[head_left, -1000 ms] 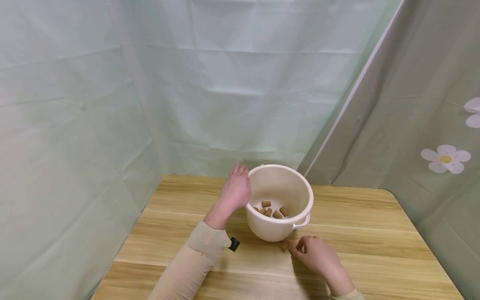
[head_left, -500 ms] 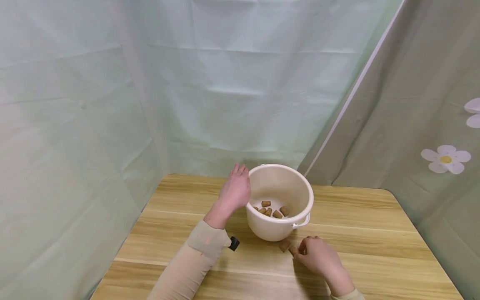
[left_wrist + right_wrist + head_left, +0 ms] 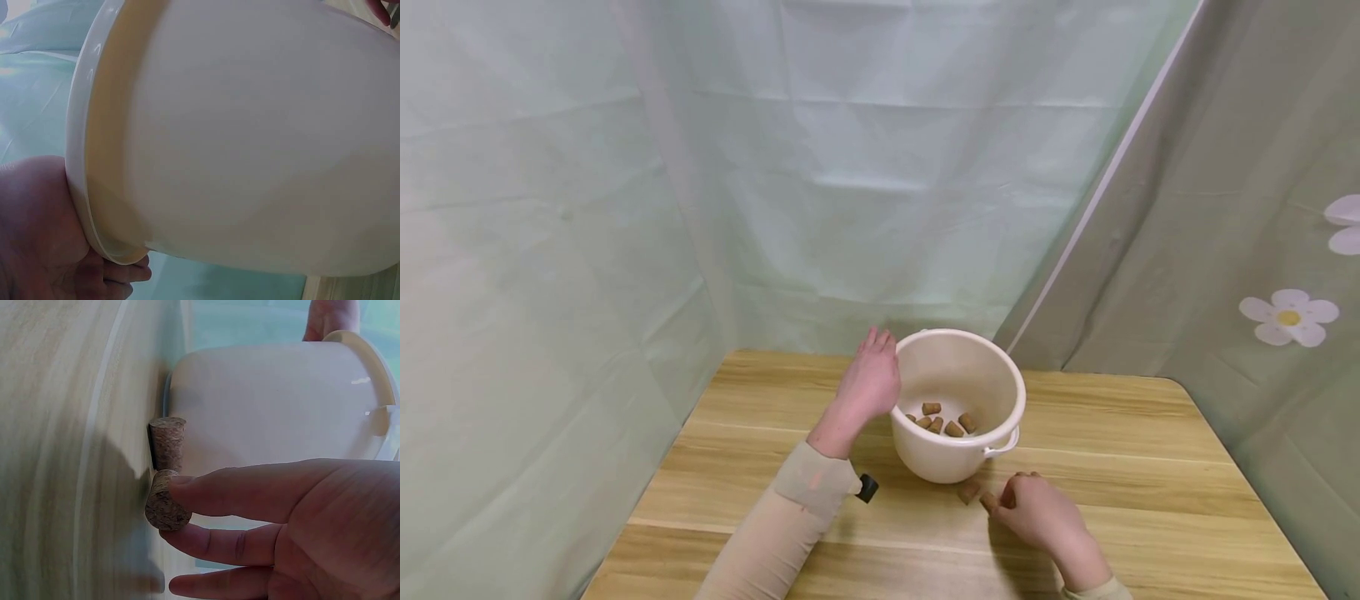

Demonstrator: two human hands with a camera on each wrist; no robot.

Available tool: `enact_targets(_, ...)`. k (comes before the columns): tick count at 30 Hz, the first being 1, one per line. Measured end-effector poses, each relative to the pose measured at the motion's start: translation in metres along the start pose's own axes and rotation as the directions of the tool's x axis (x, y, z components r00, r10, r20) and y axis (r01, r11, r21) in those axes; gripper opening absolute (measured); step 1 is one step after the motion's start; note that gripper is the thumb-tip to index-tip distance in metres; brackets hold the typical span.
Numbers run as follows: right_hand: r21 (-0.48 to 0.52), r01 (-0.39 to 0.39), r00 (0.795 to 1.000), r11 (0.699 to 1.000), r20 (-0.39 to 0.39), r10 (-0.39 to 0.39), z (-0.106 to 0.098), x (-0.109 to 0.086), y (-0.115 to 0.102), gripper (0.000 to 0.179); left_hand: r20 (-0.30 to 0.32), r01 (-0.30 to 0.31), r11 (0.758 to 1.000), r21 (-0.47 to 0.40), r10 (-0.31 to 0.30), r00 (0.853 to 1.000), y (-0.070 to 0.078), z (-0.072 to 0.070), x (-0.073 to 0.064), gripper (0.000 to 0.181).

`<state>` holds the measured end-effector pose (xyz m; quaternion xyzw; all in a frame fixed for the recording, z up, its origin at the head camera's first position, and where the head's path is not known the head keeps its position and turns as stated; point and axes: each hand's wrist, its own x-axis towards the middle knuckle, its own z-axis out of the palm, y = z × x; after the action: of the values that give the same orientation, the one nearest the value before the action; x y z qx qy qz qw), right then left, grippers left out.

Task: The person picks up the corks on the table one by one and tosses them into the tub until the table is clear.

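A cream plastic bucket (image 3: 936, 461) stands upright on the table, with several brown cork stoppers (image 3: 954, 429) lying on its floor. At its left side my left hand (image 3: 871, 379) grips the rim; the left wrist view shows the palm against the rim (image 3: 78, 137) and fingertips curled beneath it. My right hand (image 3: 1043, 515) is in front of the bucket and pinches a cork stopper (image 3: 165, 503) between thumb and finger, low over the tabletop. Another cork stopper (image 3: 167, 440) stands on the table between the pinched one and the bucket.
The wood-grain table (image 3: 1150, 475) reaches back to pale green hanging curtains (image 3: 880, 208). A grey curtain with white flowers (image 3: 1288, 317) hangs at the right. The bucket's handle (image 3: 1003, 446) hangs down on its front right. A small black piece (image 3: 867, 488) sticks out from the left cuff.
My right hand has drawn its cork stopper slightly right, opening a small gap from the one standing on the table. My left hand and the bucket have stayed in place.
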<state>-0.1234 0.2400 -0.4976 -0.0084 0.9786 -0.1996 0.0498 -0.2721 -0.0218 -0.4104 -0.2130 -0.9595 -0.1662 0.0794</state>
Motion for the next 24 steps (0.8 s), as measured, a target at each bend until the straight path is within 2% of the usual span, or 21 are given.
enact_targets(24,0.034,-0.029,1.000,0.999,0.013,0.028,-0.013,-0.001,0.006,0.031,0.005,0.012,1.000,-0.002,-0.012,1.000,-0.001,0.001,-0.001,0.048)
